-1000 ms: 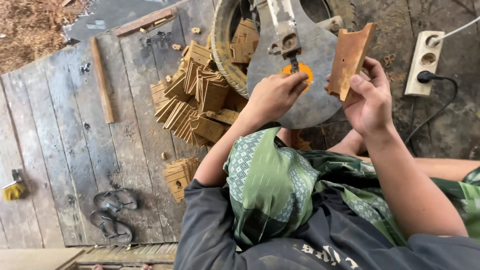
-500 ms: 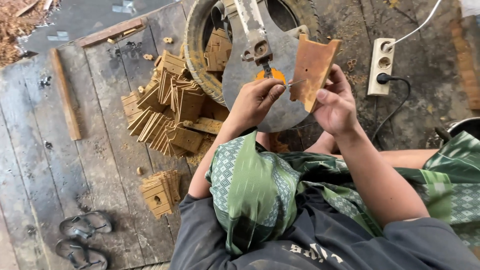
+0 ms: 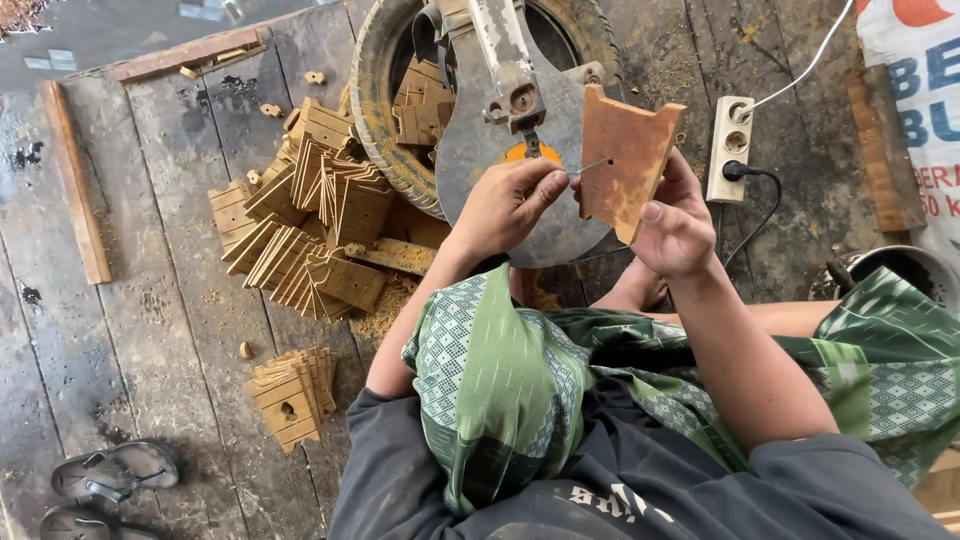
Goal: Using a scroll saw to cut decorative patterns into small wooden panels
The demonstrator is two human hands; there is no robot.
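My right hand [image 3: 672, 228] grips a flat brown wooden piece [image 3: 624, 160] and holds it upright over the grey metal table of a saw machine [image 3: 510, 130]. My left hand [image 3: 506, 200] pinches a thin metal blade [image 3: 590, 167] whose tip touches the wooden piece's left edge. Just behind the left hand sits the machine's orange insert [image 3: 531, 152]. The machine's arm runs up from there and rests inside an old tyre [image 3: 385, 120].
A heap of cut wooden pieces [image 3: 310, 225] lies left of the tyre, with a small stack [image 3: 293, 395] nearer me. A power strip [image 3: 731, 148] with a black plug lies at right, a printed sack [image 3: 915, 90] beyond. Sandals [image 3: 105, 478] sit bottom left. A wooden stick [image 3: 74, 180] lies far left.
The view shifted so everything sits lower and further left in frame. My left hand has closed on the thin blade and brought its tip to the wooden piece.
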